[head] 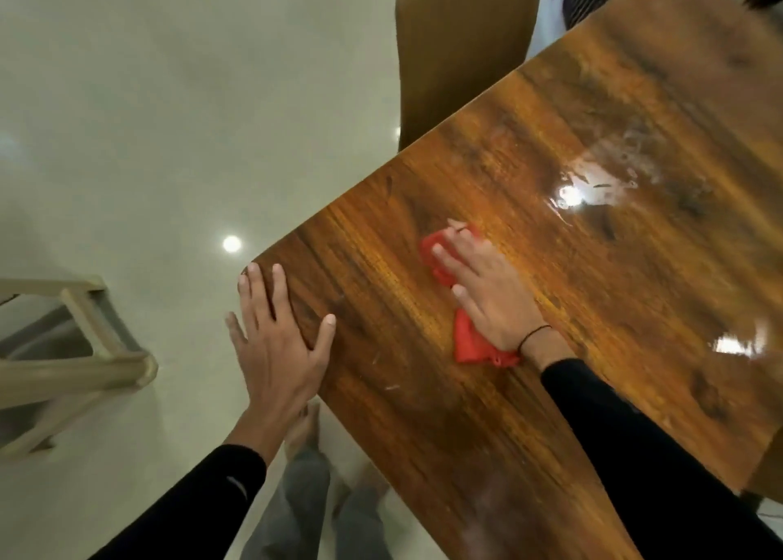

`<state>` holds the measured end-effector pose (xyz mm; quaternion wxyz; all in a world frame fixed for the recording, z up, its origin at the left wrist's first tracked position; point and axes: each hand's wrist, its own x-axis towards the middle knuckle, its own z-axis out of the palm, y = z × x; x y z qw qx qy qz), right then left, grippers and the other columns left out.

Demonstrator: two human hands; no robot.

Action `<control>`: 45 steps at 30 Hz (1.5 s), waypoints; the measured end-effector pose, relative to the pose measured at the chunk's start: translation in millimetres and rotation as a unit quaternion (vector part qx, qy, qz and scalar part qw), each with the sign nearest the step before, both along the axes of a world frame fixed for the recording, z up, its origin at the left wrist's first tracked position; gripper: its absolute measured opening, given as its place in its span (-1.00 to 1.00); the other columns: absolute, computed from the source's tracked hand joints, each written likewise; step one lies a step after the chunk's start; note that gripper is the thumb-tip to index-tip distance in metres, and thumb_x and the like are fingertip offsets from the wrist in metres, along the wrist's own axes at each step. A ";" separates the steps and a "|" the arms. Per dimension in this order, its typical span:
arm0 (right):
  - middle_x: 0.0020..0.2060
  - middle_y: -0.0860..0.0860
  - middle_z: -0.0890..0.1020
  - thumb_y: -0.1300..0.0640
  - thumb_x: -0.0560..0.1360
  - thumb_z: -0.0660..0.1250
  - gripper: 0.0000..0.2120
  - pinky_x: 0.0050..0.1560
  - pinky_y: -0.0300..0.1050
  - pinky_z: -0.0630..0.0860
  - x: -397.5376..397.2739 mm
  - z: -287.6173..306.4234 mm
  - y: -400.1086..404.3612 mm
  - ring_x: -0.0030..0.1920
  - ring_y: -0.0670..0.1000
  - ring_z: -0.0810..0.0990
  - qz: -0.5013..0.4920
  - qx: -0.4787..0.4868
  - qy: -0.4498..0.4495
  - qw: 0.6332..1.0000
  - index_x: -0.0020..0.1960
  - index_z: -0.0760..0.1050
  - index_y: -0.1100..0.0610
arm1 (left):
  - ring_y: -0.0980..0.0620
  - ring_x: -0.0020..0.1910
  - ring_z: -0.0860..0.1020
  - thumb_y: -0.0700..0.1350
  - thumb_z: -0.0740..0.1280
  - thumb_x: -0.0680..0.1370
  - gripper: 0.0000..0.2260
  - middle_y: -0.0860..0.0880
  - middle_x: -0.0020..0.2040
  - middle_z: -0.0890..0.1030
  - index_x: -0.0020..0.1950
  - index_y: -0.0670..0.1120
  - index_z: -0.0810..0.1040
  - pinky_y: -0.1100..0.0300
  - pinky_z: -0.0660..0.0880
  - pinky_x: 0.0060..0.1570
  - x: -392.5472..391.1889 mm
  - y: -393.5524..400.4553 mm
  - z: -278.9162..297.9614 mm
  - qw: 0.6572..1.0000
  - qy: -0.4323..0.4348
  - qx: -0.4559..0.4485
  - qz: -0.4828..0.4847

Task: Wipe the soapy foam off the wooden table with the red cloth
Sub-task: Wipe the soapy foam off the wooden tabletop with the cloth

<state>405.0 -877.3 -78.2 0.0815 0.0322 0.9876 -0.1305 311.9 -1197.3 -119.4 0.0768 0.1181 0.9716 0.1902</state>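
one crumpled red cloth [466,339] under flat right hand [487,288] (glossy wooden table [551,157])

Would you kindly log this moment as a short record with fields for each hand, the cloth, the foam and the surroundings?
right hand: flat, palm down, pressing the red cloth
left hand: open, resting on the table corner
wooden table: glossy, wet sheen
foam: whitish residue beyond the cloth, not yet wiped
surroundings: brown chair at the far edge
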 end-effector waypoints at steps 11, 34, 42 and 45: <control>0.83 0.06 0.02 -0.15 0.81 -0.05 -0.38 0.81 0.25 -0.08 -166.6 -0.2 -52.1 0.82 0.16 -0.06 -0.122 0.035 0.012 0.992 0.84 0.02 -0.04 | -0.13 0.81 -0.09 0.43 0.16 0.66 -0.09 -0.09 0.83 -0.10 0.83 0.00 -0.10 -0.24 0.04 0.70 0.9 -5.7 -16.7 0.999 0.023 0.036 -0.013; 0.83 0.01 -0.06 -0.15 0.82 -0.10 -0.38 0.81 0.17 -0.17 -135.4 -7.7 -166.6 0.83 0.08 -0.16 0.144 0.024 0.007 0.989 0.85 -0.09 -0.08 | -0.22 0.49 0.59 0.50 -0.24 0.68 -0.01 -0.25 0.44 0.64 0.60 -0.24 0.49 -0.15 0.46 0.55 -55.8 -19.2 16.9 0.527 -0.406 0.651 0.366; 0.83 -0.01 -0.02 -0.07 0.82 0.01 -0.39 0.82 0.17 -0.13 -78.1 1.1 -159.6 0.83 0.07 -0.15 0.312 0.008 -0.026 0.950 0.84 -0.02 -0.06 | -0.28 0.49 0.58 0.59 -0.22 0.60 0.08 -0.30 0.46 0.62 0.55 -0.25 0.53 -0.21 0.42 0.58 -63.0 -41.1 7.7 0.502 -0.466 0.660 0.310; 0.83 0.00 0.02 -0.05 0.81 -0.01 -0.41 0.80 0.25 -0.04 -78.8 4.8 -133.6 0.83 0.07 -0.09 0.204 0.001 -0.031 0.978 0.83 0.05 -0.04 | -0.23 0.33 0.64 0.60 -0.19 0.61 0.02 -0.26 0.37 0.65 0.45 -0.21 0.58 -0.18 0.48 0.50 -63.3 -38.5 4.2 0.490 -0.457 0.669 0.322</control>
